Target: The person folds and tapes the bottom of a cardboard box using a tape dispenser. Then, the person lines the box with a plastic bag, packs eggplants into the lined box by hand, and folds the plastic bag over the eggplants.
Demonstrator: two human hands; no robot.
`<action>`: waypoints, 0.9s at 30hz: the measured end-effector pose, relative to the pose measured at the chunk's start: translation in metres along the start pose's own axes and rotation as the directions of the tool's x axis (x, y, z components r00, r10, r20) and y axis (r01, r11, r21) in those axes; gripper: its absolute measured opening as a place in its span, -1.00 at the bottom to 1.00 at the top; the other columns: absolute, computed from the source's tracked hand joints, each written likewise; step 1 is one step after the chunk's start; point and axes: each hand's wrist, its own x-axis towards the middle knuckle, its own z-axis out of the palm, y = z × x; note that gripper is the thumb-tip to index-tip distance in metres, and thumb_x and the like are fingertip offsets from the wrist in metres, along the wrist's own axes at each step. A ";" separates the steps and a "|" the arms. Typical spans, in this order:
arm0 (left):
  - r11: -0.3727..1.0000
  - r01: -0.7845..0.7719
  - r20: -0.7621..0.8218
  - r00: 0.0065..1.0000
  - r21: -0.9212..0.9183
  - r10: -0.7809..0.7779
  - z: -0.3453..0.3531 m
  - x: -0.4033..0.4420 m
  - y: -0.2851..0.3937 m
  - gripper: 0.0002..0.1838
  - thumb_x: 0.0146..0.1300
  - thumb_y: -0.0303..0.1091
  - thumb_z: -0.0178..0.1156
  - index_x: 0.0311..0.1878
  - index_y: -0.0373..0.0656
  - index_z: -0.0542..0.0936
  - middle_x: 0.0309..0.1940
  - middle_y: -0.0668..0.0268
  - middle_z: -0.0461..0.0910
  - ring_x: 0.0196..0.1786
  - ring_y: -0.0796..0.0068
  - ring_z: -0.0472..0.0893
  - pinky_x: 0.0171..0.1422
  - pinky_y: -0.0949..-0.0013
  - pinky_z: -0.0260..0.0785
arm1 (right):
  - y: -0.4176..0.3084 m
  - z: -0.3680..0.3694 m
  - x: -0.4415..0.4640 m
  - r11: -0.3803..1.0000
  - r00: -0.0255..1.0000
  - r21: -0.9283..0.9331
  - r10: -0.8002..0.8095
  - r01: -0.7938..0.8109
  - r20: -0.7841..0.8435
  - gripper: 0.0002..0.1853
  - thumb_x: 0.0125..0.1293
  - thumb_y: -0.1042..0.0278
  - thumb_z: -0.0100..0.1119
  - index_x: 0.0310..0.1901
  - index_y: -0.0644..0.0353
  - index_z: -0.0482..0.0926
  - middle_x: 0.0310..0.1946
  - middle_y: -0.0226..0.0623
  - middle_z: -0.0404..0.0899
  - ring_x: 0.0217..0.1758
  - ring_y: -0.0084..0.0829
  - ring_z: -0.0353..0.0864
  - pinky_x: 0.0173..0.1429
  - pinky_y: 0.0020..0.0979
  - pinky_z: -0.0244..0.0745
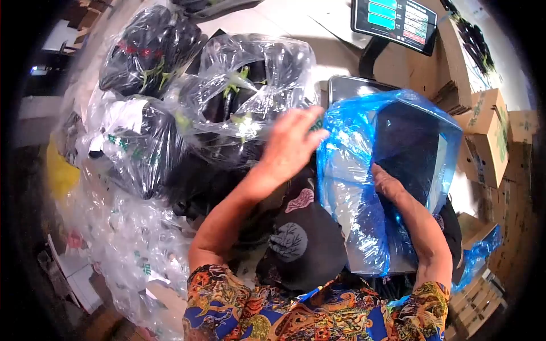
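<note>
Head view: the blue plastic bag point(351, 145) lies right of centre; the left hand point(289, 137), fingers spread, is by its left edge; the right hand's point(388, 184) grip cannot be told.

A crinkled, translucent blue plastic bag point(350, 153), mouth spread wide, drapes an open-topped rectangular box point(412, 133), dark inside, at two o'clock from the person point(313, 312).

This is looking like a produce-packing area: bagged eggplants point(152, 59) are lying, a scale display point(393, 24) is glowing near cardboard boxes point(483, 139)
</note>
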 end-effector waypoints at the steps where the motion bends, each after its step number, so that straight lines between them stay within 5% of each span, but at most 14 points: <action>1: 0.977 -0.016 -0.073 0.997 0.214 0.032 -0.019 0.003 -0.008 -0.35 0.15 -0.14 0.34 0.28 -0.16 0.41 -0.08 0.09 0.55 0.01 0.08 0.53 0.16 0.10 0.34 | -0.002 -0.008 0.000 1.000 1.000 -0.015 0.021 -0.021 0.016 -0.81 0.15 0.29 0.18 -0.25 0.17 0.60 -0.25 -0.12 0.64 -0.12 -0.06 0.64 -0.08 -0.14 0.54; 4: 0.811 0.103 -0.061 0.995 0.576 -0.083 -0.061 -0.015 -0.050 -0.34 0.09 -0.16 0.38 0.25 -0.17 0.45 -0.09 0.14 0.53 0.01 0.13 0.51 0.12 0.02 0.30 | -0.007 -0.032 -0.010 0.995 0.993 -0.050 0.094 -0.091 0.071 -0.83 0.12 0.30 0.21 -0.31 0.19 0.61 -0.30 -0.11 0.64 -0.16 -0.03 0.65 -0.07 -0.15 0.54; 6: 0.737 0.133 0.235 0.898 0.662 -0.373 -0.076 -0.035 -0.060 -0.69 0.19 -0.27 0.27 -0.03 -0.17 0.54 -0.28 0.22 0.53 -0.10 0.09 0.53 -0.04 0.10 0.32 | -0.010 -0.046 -0.017 0.987 0.984 -0.087 0.142 -0.133 0.105 -0.85 0.09 0.31 0.23 -0.35 0.20 0.62 -0.33 -0.11 0.64 -0.19 -0.01 0.65 -0.07 -0.15 0.54; 8: 0.815 -0.010 0.429 0.854 0.580 -0.295 -0.069 -0.068 -0.072 -0.85 0.20 -0.42 0.15 -0.15 -0.09 0.56 -0.42 0.26 0.46 -0.23 0.12 0.50 -0.15 0.17 0.28 | -0.017 -0.057 -0.021 0.981 0.987 -0.170 0.109 -0.088 0.115 -0.86 0.07 0.32 0.25 -0.39 0.21 0.62 -0.36 -0.10 0.65 -0.22 0.01 0.65 -0.07 -0.15 0.54; 10: 0.853 -0.190 0.273 0.960 0.487 0.058 -0.062 -0.101 -0.063 -0.81 0.13 -0.48 0.09 -0.18 -0.03 0.57 -0.47 0.28 0.37 -0.31 0.19 0.44 -0.20 0.20 0.23 | -0.022 -0.060 -0.028 0.980 0.994 -0.187 0.084 -0.070 0.069 -0.87 0.12 0.34 0.19 -0.41 0.22 0.61 -0.37 -0.06 0.63 -0.20 0.04 0.63 -0.03 -0.14 0.53; 11: 0.817 -0.223 0.329 0.943 0.531 0.043 -0.060 -0.105 -0.055 -0.79 0.08 -0.47 0.09 -0.20 -0.01 0.57 -0.47 0.29 0.32 -0.35 0.26 0.39 -0.23 0.22 0.18 | -0.023 -0.060 -0.034 0.987 0.995 -0.130 0.098 -0.095 0.022 -0.87 0.16 0.36 0.14 -0.37 0.22 0.60 -0.34 -0.04 0.63 -0.16 0.04 0.62 0.00 -0.14 0.52; 14: 0.811 -0.203 0.582 0.789 0.548 -0.197 -0.053 -0.138 -0.062 -0.50 0.12 -0.32 0.18 0.20 0.01 0.47 -0.16 0.17 0.41 -0.01 0.15 0.48 0.01 0.18 0.27 | -0.053 -0.086 -0.061 0.989 0.999 -0.140 0.038 -0.037 0.002 -0.82 0.33 0.35 -0.06 -0.27 0.23 0.53 -0.28 0.00 0.57 -0.08 -0.01 0.56 0.06 -0.15 0.46; 15: 0.845 -0.142 0.719 0.608 0.515 -0.336 -0.049 -0.147 -0.069 -0.27 0.15 -0.13 0.25 0.41 0.00 0.30 0.08 0.08 0.39 0.18 0.07 0.44 0.23 0.13 0.23 | -0.057 -0.088 -0.069 0.989 1.000 -0.145 0.006 -0.007 -0.007 -0.78 0.39 0.33 -0.14 -0.24 0.23 0.51 -0.27 0.01 0.55 -0.06 -0.02 0.54 0.07 -0.16 0.44; 17: 0.890 -0.148 0.756 0.598 0.431 -0.267 -0.056 -0.167 -0.072 -0.24 0.13 -0.13 0.32 0.40 -0.12 0.33 0.19 0.06 0.39 0.19 0.02 0.43 0.31 0.11 0.22 | -0.056 -0.084 -0.084 0.991 0.997 -0.125 -0.051 0.044 -0.050 -0.70 0.49 0.28 -0.30 -0.20 0.23 0.45 -0.25 0.02 0.52 -0.04 -0.04 0.49 0.09 -0.17 0.40; 21: 0.972 0.214 0.544 0.807 0.095 -0.231 -0.050 -0.185 -0.104 -0.40 0.18 -0.23 0.31 0.27 -0.22 0.45 0.08 0.06 0.48 0.08 0.01 0.49 0.22 0.20 0.32 | -0.042 -0.076 -0.084 1.000 0.998 -0.022 0.010 -0.009 0.066 -0.57 0.55 0.14 -0.44 -0.24 0.23 0.43 -0.28 0.04 0.48 -0.13 0.00 0.47 0.02 -0.12 0.34; 22: 0.958 0.244 0.607 0.743 0.148 -0.283 -0.055 -0.170 -0.102 -0.52 0.26 -0.29 0.23 0.21 -0.26 0.48 -0.03 0.12 0.56 0.02 0.15 0.56 0.17 0.27 0.37 | -0.035 -0.070 -0.081 0.999 0.997 -0.042 0.015 -0.011 0.080 -0.56 0.55 0.14 -0.44 -0.24 0.23 0.43 -0.29 0.04 0.48 -0.13 0.00 0.47 0.01 -0.11 0.34; 25: 0.773 0.535 0.362 0.834 -0.341 -0.417 -0.073 -0.143 -0.096 -0.64 0.34 -0.31 0.19 0.11 -0.30 0.50 -0.16 0.30 0.60 -0.08 0.53 0.59 0.02 0.40 0.45 | -0.047 -0.082 -0.081 0.998 0.996 -0.058 0.028 -0.024 0.079 -0.58 0.54 0.15 -0.43 -0.23 0.26 0.43 -0.23 0.05 0.49 -0.08 0.05 0.47 0.06 -0.06 0.32; 26: 0.429 0.668 0.296 0.692 -0.608 -0.659 -0.075 -0.138 -0.093 -0.72 0.34 -0.31 0.18 0.03 -0.26 0.56 -0.20 0.27 0.60 -0.22 0.52 0.60 -0.07 0.41 0.47 | -0.050 -0.082 -0.083 0.998 0.998 -0.018 0.058 -0.057 0.036 -0.60 0.53 0.18 -0.40 -0.21 0.26 0.43 -0.19 0.04 0.49 -0.05 0.05 0.47 0.09 -0.08 0.32; 27: 0.428 0.624 0.026 0.584 -0.654 -0.812 -0.090 -0.123 -0.093 -0.77 0.34 -0.31 0.18 -0.01 -0.20 0.58 -0.25 0.28 0.59 -0.35 0.55 0.55 -0.18 0.42 0.45 | -0.053 -0.083 -0.086 0.996 0.996 0.026 0.087 -0.087 -0.007 -0.63 0.51 0.21 -0.38 -0.19 0.26 0.44 -0.16 0.04 0.49 -0.02 0.05 0.46 0.12 -0.09 0.32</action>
